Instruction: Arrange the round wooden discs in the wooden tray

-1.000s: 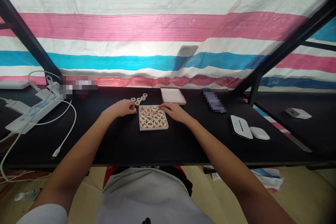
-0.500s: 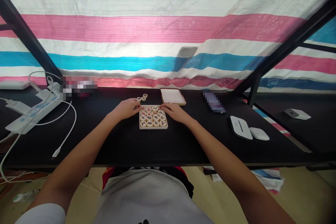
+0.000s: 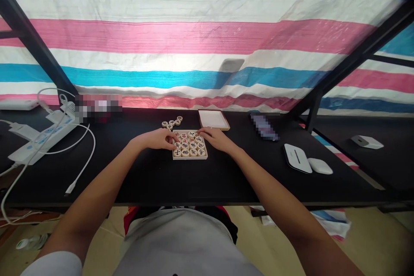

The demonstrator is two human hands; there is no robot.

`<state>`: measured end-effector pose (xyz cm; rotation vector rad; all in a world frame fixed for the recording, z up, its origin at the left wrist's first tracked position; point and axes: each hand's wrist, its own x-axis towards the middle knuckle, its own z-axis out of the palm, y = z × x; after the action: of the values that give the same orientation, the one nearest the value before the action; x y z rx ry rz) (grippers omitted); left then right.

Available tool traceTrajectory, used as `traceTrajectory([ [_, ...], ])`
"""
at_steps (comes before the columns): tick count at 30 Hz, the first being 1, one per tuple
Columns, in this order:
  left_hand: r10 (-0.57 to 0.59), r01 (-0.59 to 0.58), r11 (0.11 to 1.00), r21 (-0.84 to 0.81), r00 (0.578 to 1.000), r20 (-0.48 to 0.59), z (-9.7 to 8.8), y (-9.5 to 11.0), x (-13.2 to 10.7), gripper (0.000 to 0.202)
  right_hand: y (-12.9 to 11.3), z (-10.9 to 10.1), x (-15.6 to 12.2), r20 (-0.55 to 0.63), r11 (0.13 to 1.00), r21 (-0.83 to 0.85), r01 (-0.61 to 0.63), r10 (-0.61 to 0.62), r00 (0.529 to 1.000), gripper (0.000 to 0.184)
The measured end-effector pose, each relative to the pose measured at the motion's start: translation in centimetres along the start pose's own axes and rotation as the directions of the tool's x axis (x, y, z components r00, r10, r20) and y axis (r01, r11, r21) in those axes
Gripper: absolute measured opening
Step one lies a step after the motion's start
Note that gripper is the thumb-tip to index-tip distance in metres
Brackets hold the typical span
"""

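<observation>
A shallow wooden box [image 3: 189,156] filled with round chess pieces [image 3: 189,145] lies on the black table [image 3: 155,177] in front of me. My left hand [image 3: 157,139] is at the box's left side, its fingertips pinched together over the far-left pieces; what they hold is hidden. My right hand [image 3: 216,138] rests with its fingers stretched flat on the box's far right corner. Several loose chess pieces [image 3: 172,123] lie just behind the box on the left. The box's lid [image 3: 213,119] lies behind it on the right.
A white power strip [image 3: 39,140] with cables [image 3: 80,168] sits at the far left. Two white devices [image 3: 297,157] lie to the right, a blurred object [image 3: 263,126] behind them. Black frame posts [image 3: 323,86] and a striped tarp [image 3: 207,39] stand at the back.
My left hand moved from beside the loose pieces toward me and right, onto the box's left pieces. The right hand stayed at the box's right corner.
</observation>
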<state>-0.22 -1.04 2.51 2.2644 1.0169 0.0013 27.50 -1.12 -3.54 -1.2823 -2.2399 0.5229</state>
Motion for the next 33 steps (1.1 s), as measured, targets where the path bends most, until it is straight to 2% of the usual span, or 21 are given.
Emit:
traceTrajectory([
  [10,0.085,-0.069,0.989,0.13,0.989,-0.121,0.6,0.3,0.5,0.034,-0.2,-0.1,0.0,0.0,1.0,-0.006,-0.013,0.013,1.0,0.027],
  [13,0.118,-0.08,0.979,0.186,0.972,-0.204,0.2,0.4,0.3,0.035,-0.3,-0.1,0.0,-0.004,1.0,-0.005,-0.014,0.014,1.0,0.026],
  [15,0.118,-0.073,0.983,0.169,0.954,-0.276,-0.4,0.3,-0.2,0.035,-0.3,-0.1,0.0,-0.004,1.0,-0.004,-0.013,0.013,1.0,0.026],
  [17,0.07,-0.031,0.991,0.13,0.95,-0.304,-1.3,-0.1,-0.8,0.035,-0.4,-0.1,0.0,-0.001,1.0,-0.005,-0.013,0.013,1.0,0.026],
  [20,-0.054,0.093,0.984,0.151,0.967,-0.248,-2.1,-1.2,-1.3,0.035,-0.4,-0.2,0.0,0.003,1.0,-0.009,-0.013,0.013,1.0,0.026],
  [24,-0.172,0.212,0.956,0.204,0.965,-0.2,-1.9,-2.6,-0.9,0.032,-0.3,-0.1,0.0,0.002,1.0,-0.002,-0.006,0.006,1.0,0.027],
  [29,-0.203,0.272,0.921,0.281,0.947,-0.25,-1.3,-3.1,0.0,0.033,-0.2,-0.1,0.0,0.003,1.0,0.009,0.0,0.0,1.0,0.027],
  [33,-0.179,0.308,0.864,0.397,0.927,-0.33,-0.4,-3.0,0.8,0.034,-0.2,-0.1,0.0,0.001,1.0,0.001,-0.001,0.001,1.0,0.028],
])
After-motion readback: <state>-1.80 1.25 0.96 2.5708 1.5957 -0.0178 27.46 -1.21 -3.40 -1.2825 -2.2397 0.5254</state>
